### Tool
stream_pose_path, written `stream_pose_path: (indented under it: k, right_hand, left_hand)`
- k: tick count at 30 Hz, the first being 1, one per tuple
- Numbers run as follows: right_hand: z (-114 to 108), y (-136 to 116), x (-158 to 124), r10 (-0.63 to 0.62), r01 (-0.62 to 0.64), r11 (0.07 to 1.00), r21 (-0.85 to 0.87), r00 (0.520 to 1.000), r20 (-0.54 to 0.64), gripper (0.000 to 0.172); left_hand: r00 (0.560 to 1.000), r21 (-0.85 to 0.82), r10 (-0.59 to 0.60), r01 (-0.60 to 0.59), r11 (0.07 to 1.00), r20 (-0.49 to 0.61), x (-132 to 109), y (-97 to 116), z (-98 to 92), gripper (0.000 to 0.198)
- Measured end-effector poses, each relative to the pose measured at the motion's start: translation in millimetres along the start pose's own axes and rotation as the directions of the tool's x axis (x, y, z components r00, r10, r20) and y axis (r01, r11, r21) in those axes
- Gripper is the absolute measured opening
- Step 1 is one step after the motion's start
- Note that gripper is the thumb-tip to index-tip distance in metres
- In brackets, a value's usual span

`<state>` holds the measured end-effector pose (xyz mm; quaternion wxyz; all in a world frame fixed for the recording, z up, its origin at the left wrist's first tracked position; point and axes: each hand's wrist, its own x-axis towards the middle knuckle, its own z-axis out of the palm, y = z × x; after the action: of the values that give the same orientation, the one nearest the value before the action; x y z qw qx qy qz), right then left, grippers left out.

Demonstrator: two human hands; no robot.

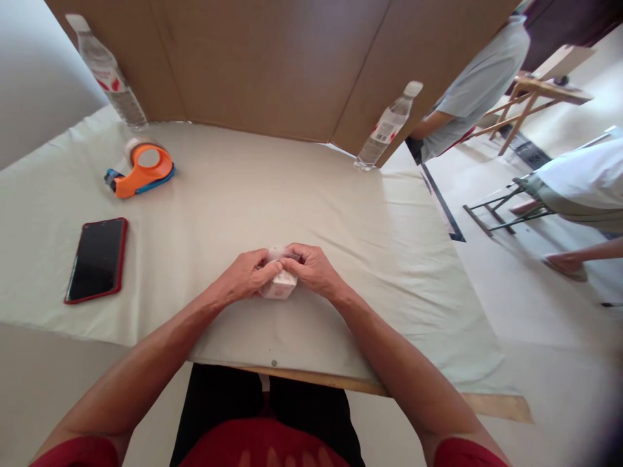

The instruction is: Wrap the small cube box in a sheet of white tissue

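A small whitish box (278,289) with faint print sits near the front middle of the cloth-covered table, between my two hands. My left hand (250,272) is closed on its left side, with the thumb lying over the top. From the other side my right hand (311,267) grips it, thumb and fingers meeting near the upper edge. Both thumbs come close together on the box. My fingers hide much of its top and sides, so I cannot tell whether a flap is lifted.
An orange tape dispenser (148,172) and a dark phone (96,259) in a red case lie at the left. Water bottles stand at the back left (109,74) and back right (387,130) before a cardboard panel (263,65). Two people sit at the right, beyond the table (233,188).
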<state>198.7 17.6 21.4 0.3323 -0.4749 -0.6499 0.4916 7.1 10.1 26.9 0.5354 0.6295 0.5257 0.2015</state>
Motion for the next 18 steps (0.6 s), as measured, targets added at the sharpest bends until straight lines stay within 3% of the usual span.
stream_pose_path:
  k: [4,9,11,15,18]
  right_hand:
    - [7.6,9.1,12.3,0.071,-0.070,0.994,0.086,0.997,-0.004,0.025]
    - [8.5,11.0,13.2,0.086,-0.081,0.987,0.136,0.996,-0.034,0.025]
    - [4.8,10.6,10.0,0.101,-0.094,0.980,0.178,0.994,-0.030,0.036]
    - [-2.9,12.1,-0.2,0.073,-0.089,0.972,0.220,0.994,0.078,0.076]
    - [-2.2,16.5,-4.4,0.031,-0.056,0.972,0.228,0.994,0.109,0.087]
  left_hand:
    - [0.995,0.172,0.088,-0.077,0.982,-0.055,1.0,-4.0,-13.8,0.043]
    - [0.998,0.004,0.021,-0.021,1.000,0.066,1.5,-4.2,-21.6,0.043]
    - [0.999,-0.050,-0.012,0.015,0.999,0.053,2.3,-3.5,-20.4,0.041]
    - [1.000,-0.059,-0.021,0.021,0.998,-0.002,4.3,-1.8,-18.2,0.035]
    - [0.999,-0.017,0.000,-0.001,1.000,-0.046,5.1,-1.8,-17.6,0.035]
